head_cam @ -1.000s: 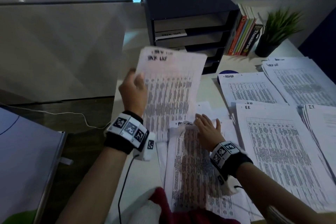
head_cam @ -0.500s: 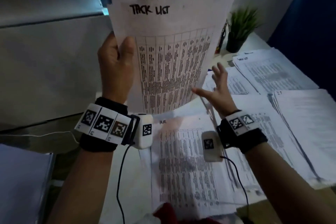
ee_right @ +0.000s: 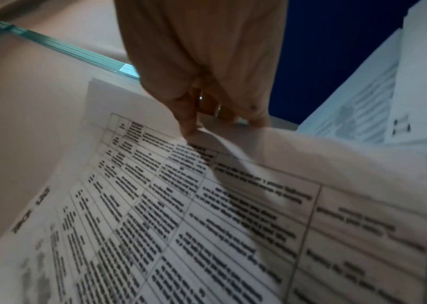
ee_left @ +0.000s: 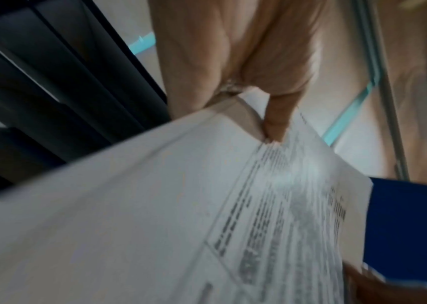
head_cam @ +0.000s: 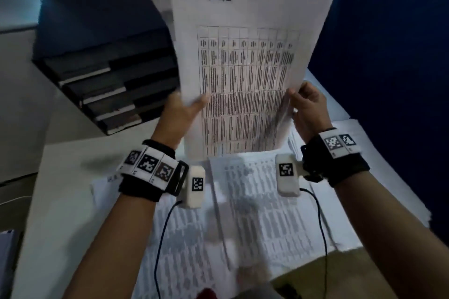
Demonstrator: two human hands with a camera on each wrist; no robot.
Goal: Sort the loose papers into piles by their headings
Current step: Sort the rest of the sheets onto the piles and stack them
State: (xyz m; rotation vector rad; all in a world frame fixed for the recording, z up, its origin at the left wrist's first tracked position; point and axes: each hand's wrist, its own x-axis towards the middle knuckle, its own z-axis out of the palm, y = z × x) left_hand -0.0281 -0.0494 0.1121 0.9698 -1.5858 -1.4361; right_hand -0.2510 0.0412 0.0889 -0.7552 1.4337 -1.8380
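Desk (head_cam: 60, 201) white, carrying loose printed papers (head_cam: 255, 213) spread beneath both forearms, with further sheets at the right edge (head_cam: 352, 177); headings there too blurred to read. Dark tiered paper tray (head_cam: 102, 56) at rear left. Held sheets (head_cam: 243, 68), headed "TACK LIST", raised clear of the desk between the hands, well above the spread; a second sheet edge visible behind the first, so likely more than one page. Change from half a second ago: then carried by the left hand alone, right hand free and spread beside it; now gripped at both lower side edges. Likely meaning: heading read, bundle being steadied or squared before transfer to its matching pile. Orientation: long axis near upright, leaning slightly right, heading end uppermost, printed face toward the wearer. Left hand (head_cam: 184, 109): grip closed on the left edge, thumb on the printed face, fingers behind. Right hand (head_cam: 308, 107): grip closed on the right edge, thumb (ee_right: 189, 123) pinching the margin in the right wrist view.
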